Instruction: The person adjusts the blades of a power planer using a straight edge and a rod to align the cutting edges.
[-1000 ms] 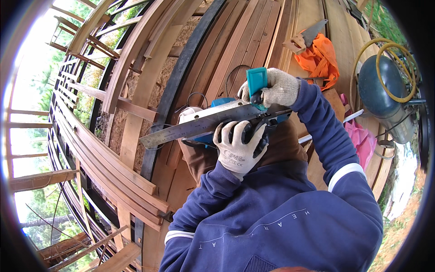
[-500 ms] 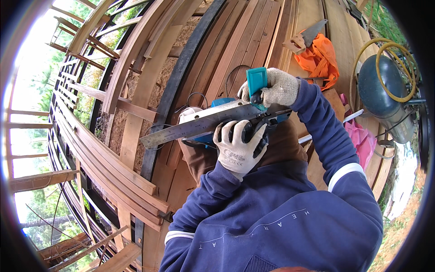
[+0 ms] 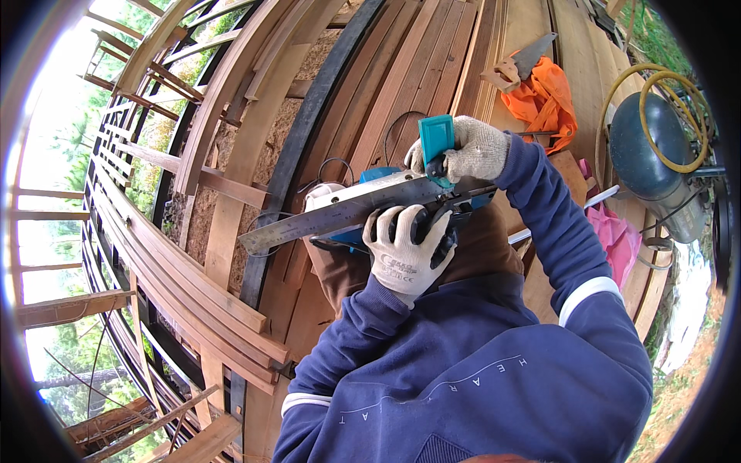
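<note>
A try square with a teal handle (image 3: 437, 137) and a long steel blade (image 3: 309, 219) lies across a blue electric planer (image 3: 349, 235) held over my lap. My right hand (image 3: 472, 150), in a cream glove with dark fingertips, grips the square by its handle, near where the blade joins. Gloved alike, my left hand (image 3: 405, 247) is curled on the near side of the planer, fingertips at the blade's lower edge. The planer's underside is partly hidden by the blade and my hands.
Long wooden boards (image 3: 417, 69) stretch away ahead, beside a black beam (image 3: 309, 127). A handsaw (image 3: 532, 55) and an orange cloth (image 3: 544, 100) lie at the far right. Further right are a dark tank (image 3: 652, 135), a yellow hose (image 3: 617, 85) and a pink bag (image 3: 617, 239).
</note>
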`<action>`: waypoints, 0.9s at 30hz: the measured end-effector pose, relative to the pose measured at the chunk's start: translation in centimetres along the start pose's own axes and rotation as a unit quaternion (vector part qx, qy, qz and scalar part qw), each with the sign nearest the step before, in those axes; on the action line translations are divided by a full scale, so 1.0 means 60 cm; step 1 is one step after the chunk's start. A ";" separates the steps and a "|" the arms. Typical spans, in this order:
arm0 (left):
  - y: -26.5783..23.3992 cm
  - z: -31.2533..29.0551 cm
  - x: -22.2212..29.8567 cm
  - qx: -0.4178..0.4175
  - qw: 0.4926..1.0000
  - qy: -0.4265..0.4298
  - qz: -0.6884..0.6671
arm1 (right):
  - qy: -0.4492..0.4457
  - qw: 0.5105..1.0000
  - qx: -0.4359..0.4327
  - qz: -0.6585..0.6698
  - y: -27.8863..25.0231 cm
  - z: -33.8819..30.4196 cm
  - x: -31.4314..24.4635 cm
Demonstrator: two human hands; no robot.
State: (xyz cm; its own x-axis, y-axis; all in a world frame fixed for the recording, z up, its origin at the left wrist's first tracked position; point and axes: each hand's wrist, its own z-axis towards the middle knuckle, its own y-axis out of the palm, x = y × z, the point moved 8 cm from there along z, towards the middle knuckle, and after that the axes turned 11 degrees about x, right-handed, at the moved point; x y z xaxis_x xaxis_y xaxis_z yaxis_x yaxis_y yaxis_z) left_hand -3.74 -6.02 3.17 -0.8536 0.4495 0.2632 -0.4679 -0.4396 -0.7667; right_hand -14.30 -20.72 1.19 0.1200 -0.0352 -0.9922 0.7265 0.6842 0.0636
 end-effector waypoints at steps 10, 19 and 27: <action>0.000 0.003 0.002 -0.021 1.000 0.001 0.006 | 0.047 0.999 -0.015 -0.005 -0.004 -0.003 0.008; 0.001 0.003 0.000 -0.019 1.000 -0.005 0.007 | 0.024 1.000 -0.008 -0.015 0.002 -0.001 -0.006; 0.001 0.005 0.002 -0.013 1.000 -0.001 0.009 | 0.021 1.000 -0.006 -0.006 -0.001 -0.002 -0.001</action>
State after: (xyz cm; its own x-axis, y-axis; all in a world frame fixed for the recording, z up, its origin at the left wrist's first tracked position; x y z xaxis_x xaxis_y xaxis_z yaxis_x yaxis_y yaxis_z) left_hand -3.91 -6.21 3.33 -0.8630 0.4390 0.2501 -0.4454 -0.4272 -0.7869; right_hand -14.42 -20.69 1.26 0.0832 -0.0126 -0.9965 0.7200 0.6920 0.0514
